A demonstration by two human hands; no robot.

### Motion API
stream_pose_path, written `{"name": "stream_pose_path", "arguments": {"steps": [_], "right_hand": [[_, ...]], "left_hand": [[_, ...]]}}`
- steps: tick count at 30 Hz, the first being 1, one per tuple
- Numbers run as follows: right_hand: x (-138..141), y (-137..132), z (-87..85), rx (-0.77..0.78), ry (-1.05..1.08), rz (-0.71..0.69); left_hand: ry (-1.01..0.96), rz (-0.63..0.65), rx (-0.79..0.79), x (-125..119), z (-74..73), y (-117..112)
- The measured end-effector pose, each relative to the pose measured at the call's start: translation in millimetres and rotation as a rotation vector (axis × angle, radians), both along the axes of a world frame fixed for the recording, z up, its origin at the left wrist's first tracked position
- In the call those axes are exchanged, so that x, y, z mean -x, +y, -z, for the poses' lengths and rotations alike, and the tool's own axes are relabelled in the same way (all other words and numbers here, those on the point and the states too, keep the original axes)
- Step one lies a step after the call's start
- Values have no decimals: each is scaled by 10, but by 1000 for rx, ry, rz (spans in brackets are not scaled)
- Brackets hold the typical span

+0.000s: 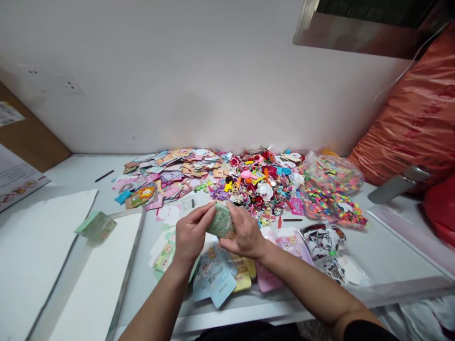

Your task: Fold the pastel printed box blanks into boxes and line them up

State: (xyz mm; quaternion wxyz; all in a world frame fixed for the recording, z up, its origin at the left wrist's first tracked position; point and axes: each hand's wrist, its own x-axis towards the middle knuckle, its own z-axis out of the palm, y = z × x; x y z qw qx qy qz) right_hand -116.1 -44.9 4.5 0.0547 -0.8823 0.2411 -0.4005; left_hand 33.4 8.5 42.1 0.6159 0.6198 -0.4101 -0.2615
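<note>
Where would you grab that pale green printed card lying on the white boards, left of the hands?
Pinch the thin pale green printed card by its outer left edge, coming down from above: it lies flat, apparently bridging the white boards, so that edge should lift easily, away from the left hand.

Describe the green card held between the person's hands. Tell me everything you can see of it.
The pale green card is small and looks like printed paper or thin card, with darker green lettering too small to read. It stands tilted, gripped at its edges by the fingers of the left hand and the right hand. Nothing else appears to touch it. It is held above the pastel printed cards.
</note>
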Motion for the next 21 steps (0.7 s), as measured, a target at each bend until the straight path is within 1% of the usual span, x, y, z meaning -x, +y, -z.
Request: {"name": "stream_pose_path", "arguments": {"steps": [4,7,9,11,17,19,21], "right_hand": [[26,67,-76,0,7,-9],[-2,112,-106,58,-33,16],[-30,148,-120,84,-47,34],[-55,187,-133,76,-49,48],[-98,263,-156,45,-64,52],[-106,261,-147,42,-89,59],[-116,247,-134,28,-107,62]], "left_hand": [[-232,-99,74,120,-9,139],[-426,-213,177,249,29,201],[-505,-289,238,304,68,210],[-550,-329,286,322,100,203],[-564,-274,359,303,109,216],[-600,-231,349,301,100,245],[-635,-169,301,282,89,280]]}}
